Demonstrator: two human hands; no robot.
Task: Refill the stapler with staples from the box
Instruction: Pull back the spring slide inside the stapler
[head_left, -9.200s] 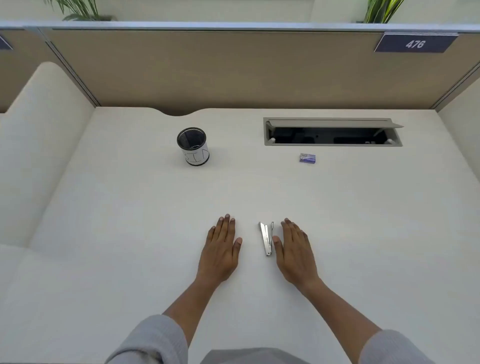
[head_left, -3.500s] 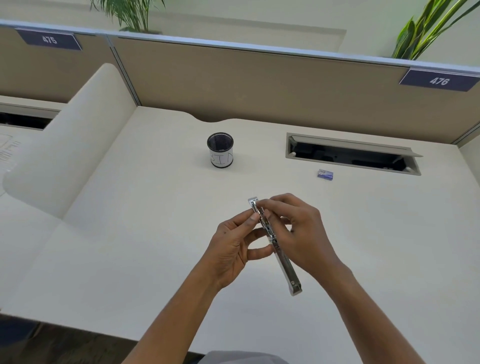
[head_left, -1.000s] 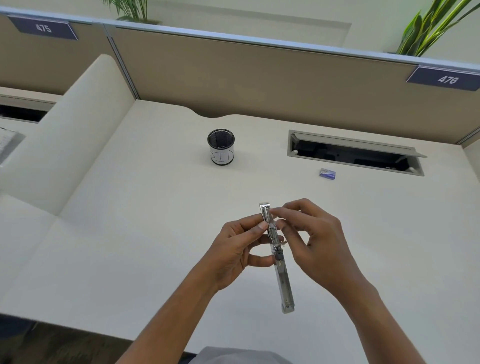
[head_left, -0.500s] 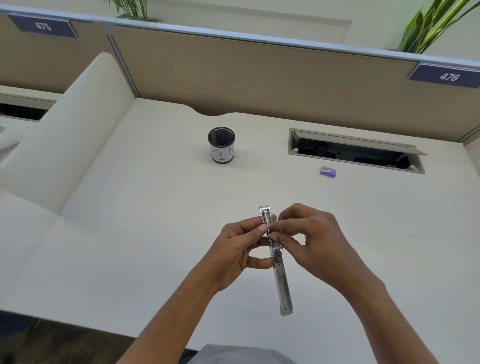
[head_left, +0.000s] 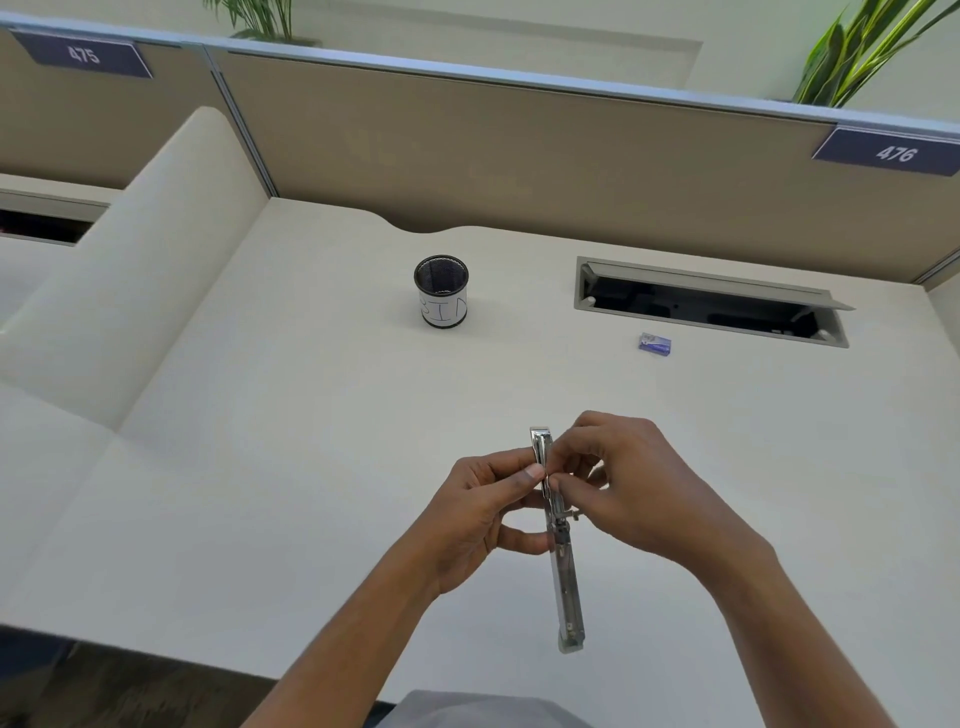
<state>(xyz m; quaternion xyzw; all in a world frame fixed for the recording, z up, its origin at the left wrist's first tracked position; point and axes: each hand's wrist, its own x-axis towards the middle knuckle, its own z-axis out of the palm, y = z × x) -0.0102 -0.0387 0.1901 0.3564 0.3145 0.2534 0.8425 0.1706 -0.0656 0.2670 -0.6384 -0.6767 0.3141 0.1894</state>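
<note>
The silver stapler (head_left: 563, 571) is unfolded into one long strip and held in the air above the desk, one end pointing away from me. My left hand (head_left: 478, 514) pinches its upper half from the left with thumb and fingers. My right hand (head_left: 644, 488) pinches the same upper half from the right, fingertips at the metal channel. The small purple staple box (head_left: 654, 344) lies on the desk far ahead to the right, apart from both hands.
A black mesh cup (head_left: 441, 291) with a white label stands at the back centre. An open cable slot (head_left: 711, 304) is cut into the desk (head_left: 260, 467) behind the box. Beige partition walls close the back and left sides.
Both hands have stayed on the unfolded stapler. My right fingertips have shifted slightly along its upper half, and the stapler has tilted a little.
</note>
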